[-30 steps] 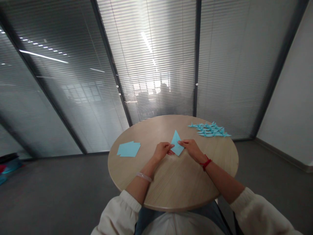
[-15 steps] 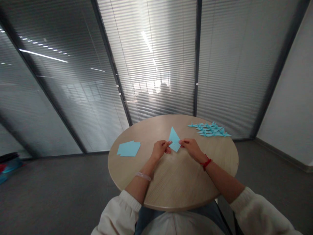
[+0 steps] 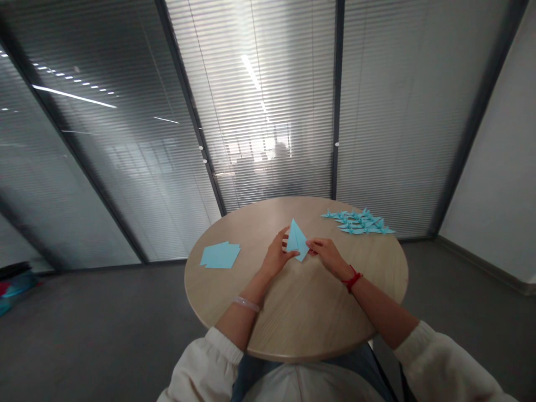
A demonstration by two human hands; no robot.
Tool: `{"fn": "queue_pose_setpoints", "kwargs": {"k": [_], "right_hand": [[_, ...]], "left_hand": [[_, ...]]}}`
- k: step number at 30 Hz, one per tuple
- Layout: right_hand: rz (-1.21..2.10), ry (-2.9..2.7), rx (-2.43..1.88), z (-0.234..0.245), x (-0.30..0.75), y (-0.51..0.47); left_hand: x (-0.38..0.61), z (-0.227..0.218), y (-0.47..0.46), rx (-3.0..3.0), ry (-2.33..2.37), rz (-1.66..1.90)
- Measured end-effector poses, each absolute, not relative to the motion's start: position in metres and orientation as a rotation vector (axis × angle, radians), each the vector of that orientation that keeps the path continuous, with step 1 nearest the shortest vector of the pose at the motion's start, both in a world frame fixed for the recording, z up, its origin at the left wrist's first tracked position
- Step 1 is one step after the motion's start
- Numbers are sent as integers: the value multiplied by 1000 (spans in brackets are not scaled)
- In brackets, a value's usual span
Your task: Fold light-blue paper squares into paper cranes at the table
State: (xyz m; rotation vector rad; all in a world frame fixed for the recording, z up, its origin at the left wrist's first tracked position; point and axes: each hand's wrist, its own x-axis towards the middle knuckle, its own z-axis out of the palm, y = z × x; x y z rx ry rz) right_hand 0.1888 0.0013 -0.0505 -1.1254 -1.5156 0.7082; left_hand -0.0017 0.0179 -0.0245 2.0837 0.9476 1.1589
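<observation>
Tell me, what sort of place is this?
Probably an office meeting room: a round wood-look table, glass partition walls with slatted blinds, and a plain grey floor.

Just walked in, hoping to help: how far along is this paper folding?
Done: blue origami cranes lie at the far right of the table. In hand: a folded blue paper between left hand and right hand. Remaining: flat blue paper squares, at the table's left.

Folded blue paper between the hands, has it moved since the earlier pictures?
Yes, the folded blue paper has shifted left, closer to the loose blue paper sheets, which stay put.
</observation>
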Motion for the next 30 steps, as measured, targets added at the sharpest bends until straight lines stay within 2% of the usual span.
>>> {"fn": "queue_pose_setpoints", "kwargs": {"k": [8, 22, 30], "right_hand": [[773, -1511, -1078, -46, 187, -3], [773, -1569, -1058, -44, 184, -5], [631, -1585, -1172, -47, 183, -7]], "left_hand": [[-4, -36, 27, 2242, 945, 1181], [-5, -26, 21, 2140, 1056, 1227], [-4, -21, 12, 2145, 1060, 1164]]}}
